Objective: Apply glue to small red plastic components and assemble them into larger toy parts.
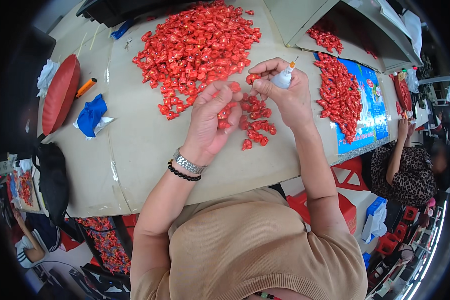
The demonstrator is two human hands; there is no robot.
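Several small red plastic figures lie in the curled fingers of my left hand (211,112), one of them a red figure (234,87) pinched at the fingertips. My right hand (289,95) grips a small white squeeze bottle (283,77) with an orange cap and a thin needle tip pointing up. Between its thumb and forefinger that same hand also pinches a red piece (253,78). The two hands are close together but apart. Below and between them, a loose group of red figures (258,125) lies on the table. Beyond stands a large heap of red figures (200,45).
On the left of the table (135,165) are a red oval tray (61,95), an orange marker (86,87) and a blue cloth (92,115). More red figures (337,95) lie on a blue printed sheet (367,100) at right. Another person (405,165) works farther right.
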